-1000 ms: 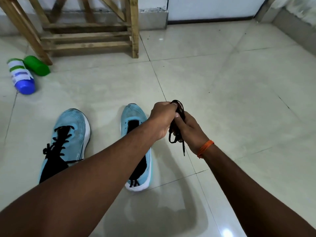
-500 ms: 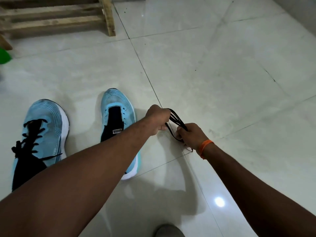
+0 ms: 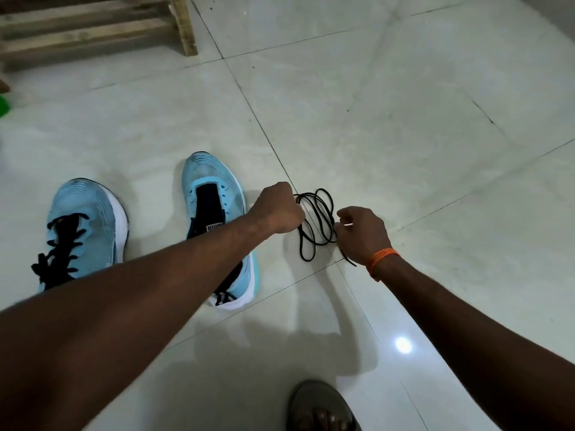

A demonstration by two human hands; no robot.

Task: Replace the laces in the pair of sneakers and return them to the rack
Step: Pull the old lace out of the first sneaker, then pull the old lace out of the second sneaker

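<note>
Upper left: wooden rack [image 3: 93, 26], well apart from the shoes. Lower left: laced sneaker [image 3: 84, 231], black lace already in. Centre-left: unlaced sneaker [image 3: 214, 213], eyelets bare, tongue exposed, partly under the left forearm. Just right of it the left hand [image 3: 277, 209] was fisted on one side of the black lace [image 3: 317, 222], whose loops were fanned out over the floor tiles [image 3: 404, 135] at centre frame. Right hand [image 3: 361, 234] sat at the coil's right side, fingers loosely curled; couldn't tell if it pinched a loop or only touched it. One loose end trailed below that hand. My read: the step was uncoiling. Best to shake the loops free without crossing them, find both tips, even the lengths, then start at the toe-end eyelets of the bare shoe. Risk: a pulled loop knotting. Versus 0.5 s back: hands had separated, the tight bundle between them had opened into wide loops, and the view had tipped lower.
</note>
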